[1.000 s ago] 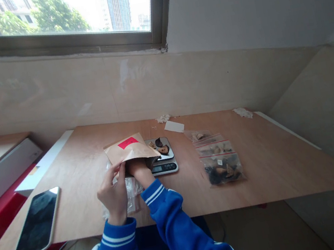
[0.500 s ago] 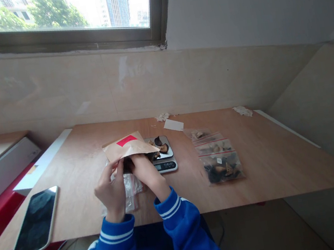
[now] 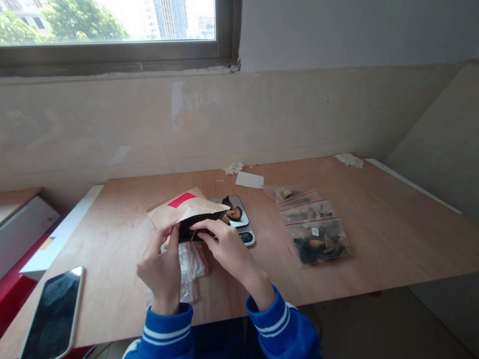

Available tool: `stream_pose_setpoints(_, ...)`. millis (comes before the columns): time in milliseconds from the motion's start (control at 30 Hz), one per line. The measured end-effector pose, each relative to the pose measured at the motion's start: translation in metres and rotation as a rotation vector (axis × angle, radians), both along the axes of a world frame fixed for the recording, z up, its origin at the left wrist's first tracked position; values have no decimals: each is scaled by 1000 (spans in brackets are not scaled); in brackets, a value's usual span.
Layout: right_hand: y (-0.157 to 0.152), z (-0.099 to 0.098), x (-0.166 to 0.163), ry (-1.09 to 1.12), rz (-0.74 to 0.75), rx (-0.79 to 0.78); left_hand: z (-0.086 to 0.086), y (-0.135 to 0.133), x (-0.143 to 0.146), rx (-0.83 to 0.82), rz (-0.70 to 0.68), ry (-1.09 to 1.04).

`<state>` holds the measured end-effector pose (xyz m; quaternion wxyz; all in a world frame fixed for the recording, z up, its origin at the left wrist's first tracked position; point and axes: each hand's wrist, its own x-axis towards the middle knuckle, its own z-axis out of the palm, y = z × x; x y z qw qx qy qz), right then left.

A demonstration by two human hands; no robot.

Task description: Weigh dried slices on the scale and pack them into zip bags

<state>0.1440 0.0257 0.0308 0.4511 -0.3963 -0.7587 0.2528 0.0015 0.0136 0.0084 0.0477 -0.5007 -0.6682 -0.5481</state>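
Note:
A brown paper bag (image 3: 167,216) with a red label lies tilted on its side, its dark mouth facing me. My left hand (image 3: 162,272) pinches the left edge of that mouth between thumb and fingers. At the opening, my right hand (image 3: 228,252) has thumb and fingertips closed together; what they grip is too small to make out. Just behind the bag's right corner, dried mushrooms (image 3: 235,213) rest on the pan of a digital kitchen scale (image 3: 248,238), which the bag and right hand partly cover. Clear plastic bags (image 3: 187,274) lie below my hands.
To the right lie several zip bags (image 3: 321,242) of dried pieces, overlapping in a column. A white card (image 3: 249,179) and crumpled tissue (image 3: 233,169) are at the back, more tissue (image 3: 349,160) at the back right. A phone (image 3: 49,321) on a charging cable overhangs the front left edge.
My right hand has drawn back out of the paper bag, toward me and right, to its mouth. The bag's opening now shows more widely. My left hand keeps its hold.

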Motion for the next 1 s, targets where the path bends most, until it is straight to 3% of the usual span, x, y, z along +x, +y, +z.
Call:
stream_pose_setpoints(200,-7,4,32,373,114,-139,9,6,-1,-42,-6,-38)
stream_pose_setpoints(300,3,-1,56,465,56,-153,16,12,-4,-59,21,-28)
stream_pose_setpoints(467,53,-40,84,343,-276,-87,25,19,-10,-61,42,-27)
stream_pose_setpoints(533,76,-56,88,239,-336,-89,26,19,-12,-64,41,-32)
stream_pose_setpoints(767,108,-80,84,41,-258,-86,25,19,-12,-58,39,-32)
stream_pose_setpoints(1000,116,-90,82,329,-192,-141,23,21,-12,-56,40,-28)
